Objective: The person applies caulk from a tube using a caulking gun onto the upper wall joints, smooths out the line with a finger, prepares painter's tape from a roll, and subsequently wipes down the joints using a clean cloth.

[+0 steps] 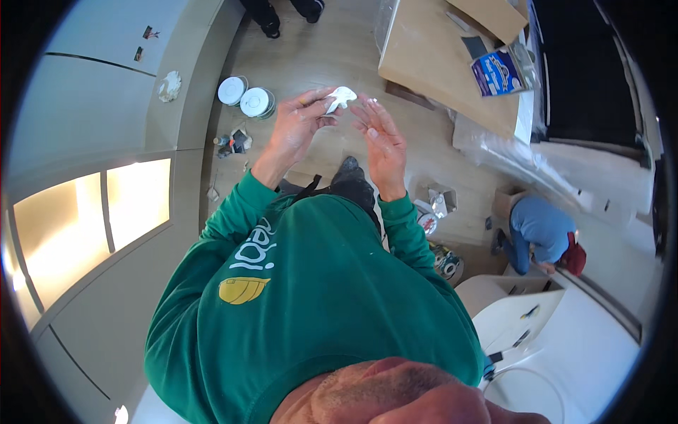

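Observation:
In front of my chest, my left hand (pixel 300 121) is closed on a lump of white paste (pixel 342 97) that looks like wall filler. The paste sticks out past my fingertips toward the right; whether a small blade lies under it I cannot tell. My right hand (pixel 383 141) is raised just to the right of it, fingers stretched out and holding nothing visible. White smears mark its fingertips, which are close to the paste but look apart from it. A white filler patch (pixel 169 86) is on the wall to the left.
Two lidded white buckets (pixel 258 103) stand on the floor (pixel 318 63) by the left wall. A brown-covered table (pixel 431 67) bears a blue package (pixel 498 73). At right, a person in blue (pixel 540 226) crouches. Another person's legs (pixel 263 15) show at the top. Wires poke from the left wall.

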Available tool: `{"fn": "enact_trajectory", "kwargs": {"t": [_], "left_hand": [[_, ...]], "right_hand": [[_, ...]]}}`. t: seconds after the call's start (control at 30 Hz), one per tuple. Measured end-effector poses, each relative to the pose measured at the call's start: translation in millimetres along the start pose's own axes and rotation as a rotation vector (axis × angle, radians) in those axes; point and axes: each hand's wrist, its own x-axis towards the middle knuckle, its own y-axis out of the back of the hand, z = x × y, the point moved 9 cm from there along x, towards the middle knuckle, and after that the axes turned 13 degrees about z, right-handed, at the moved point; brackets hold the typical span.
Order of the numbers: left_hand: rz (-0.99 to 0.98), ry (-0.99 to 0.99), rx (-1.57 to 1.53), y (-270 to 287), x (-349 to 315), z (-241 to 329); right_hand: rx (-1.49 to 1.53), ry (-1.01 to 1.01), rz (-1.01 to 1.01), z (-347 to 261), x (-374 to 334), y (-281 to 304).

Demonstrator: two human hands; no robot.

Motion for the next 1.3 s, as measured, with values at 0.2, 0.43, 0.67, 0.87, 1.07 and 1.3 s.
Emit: {"fn": "enact_trajectory", "kwargs": {"t": [0.2,0.43,0.67,0.87,1.07,1.3], "left_hand": [[0.318,-0.155,0.189,-4,39,0],[0.380,0.046,0.029,-5,106,-30],[0.151,-0.024,0.267,-25,181,-7],[0.134,-0.341,0.618,-45,223,40],[0.360,-0.244,0.530,-30,223,55],[1.033,-0.291,0.826,100,83,106]], "right_hand": [[-0.688,0.347,-0.151,-40,63,-12],[-0.984,0.419,-0.236,13,134,-26],[-1.121,0.188,-0.155,25,214,-10],[-0.906,0.046,-0.020,24,266,46],[-0.677,-0.279,0.012,66,305,100],[-0.697,-0.373,-0.288,117,357,69]]}}
